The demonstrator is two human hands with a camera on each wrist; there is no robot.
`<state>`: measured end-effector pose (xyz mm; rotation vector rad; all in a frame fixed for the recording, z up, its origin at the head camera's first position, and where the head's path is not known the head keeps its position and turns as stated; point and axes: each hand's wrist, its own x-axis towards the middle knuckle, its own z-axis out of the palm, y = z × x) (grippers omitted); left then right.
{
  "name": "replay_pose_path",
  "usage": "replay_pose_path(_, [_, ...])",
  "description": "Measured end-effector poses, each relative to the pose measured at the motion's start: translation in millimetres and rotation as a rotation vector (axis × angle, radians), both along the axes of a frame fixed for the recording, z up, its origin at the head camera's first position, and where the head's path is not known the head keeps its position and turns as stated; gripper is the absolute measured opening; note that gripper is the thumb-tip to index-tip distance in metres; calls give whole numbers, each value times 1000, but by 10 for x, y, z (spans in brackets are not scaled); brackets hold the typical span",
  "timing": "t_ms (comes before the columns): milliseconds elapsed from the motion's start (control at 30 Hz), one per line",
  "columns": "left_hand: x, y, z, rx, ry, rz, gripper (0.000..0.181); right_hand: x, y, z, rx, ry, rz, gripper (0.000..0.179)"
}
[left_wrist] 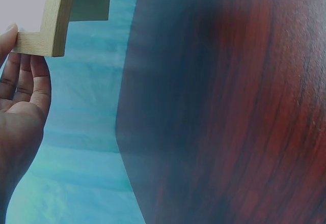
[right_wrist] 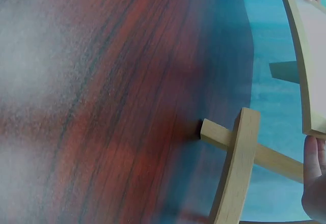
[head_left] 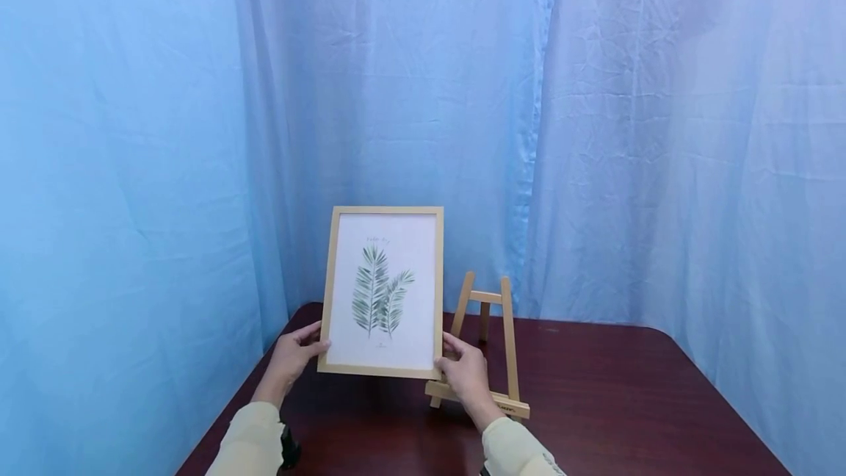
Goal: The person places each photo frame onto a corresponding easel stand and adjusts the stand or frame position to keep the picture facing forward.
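Observation:
A picture frame [head_left: 386,292] with a light wooden border and a print of two green leaf sprigs is held up above the table, tilted slightly. My left hand [head_left: 291,358] grips its lower left edge, thumb in front and fingers behind. At the lower right edge, my right hand [head_left: 465,373] pinches the border. The left wrist view shows the left fingers under a frame corner [left_wrist: 55,40], and a flap [left_wrist: 90,1] sticks out from the back. Just right of the picture stands a small wooden easel [head_left: 510,344], partly covered by my right hand.
The dark red-brown wooden table [head_left: 595,388] has rounded far corners. Blue curtains [head_left: 410,94] hang behind it and along both sides. The easel's front ledge [head_left: 518,407] reaches out close by my right wrist.

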<state>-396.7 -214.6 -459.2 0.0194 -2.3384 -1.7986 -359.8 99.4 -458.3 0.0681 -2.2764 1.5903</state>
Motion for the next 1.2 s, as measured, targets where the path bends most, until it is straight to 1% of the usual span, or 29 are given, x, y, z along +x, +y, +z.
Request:
replay_pose_path(267, [-10,82,57,-9,72,-18,58,15,86,22,-27,29,-4,49])
replay_pose_path(433, [-2,127,98,5,115,-29,56,29,144,27,-29,37,-17,49])
replay_pose_path(600, [1,175,137,22,149,-46,53,74,197,62,-33,47,-27,50])
replay_pose_path(833, [27,285,207,54,184,-77,51,115,306,97,-84,82,14,49])
replay_pose_path(1067, [44,385,239,58,217,-96,50,187,403,145,-48,83,-45,50])
replay_pose_path(1200, [59,439,252,75,230,-107,49,229,458,157,-28,73,-66,50])
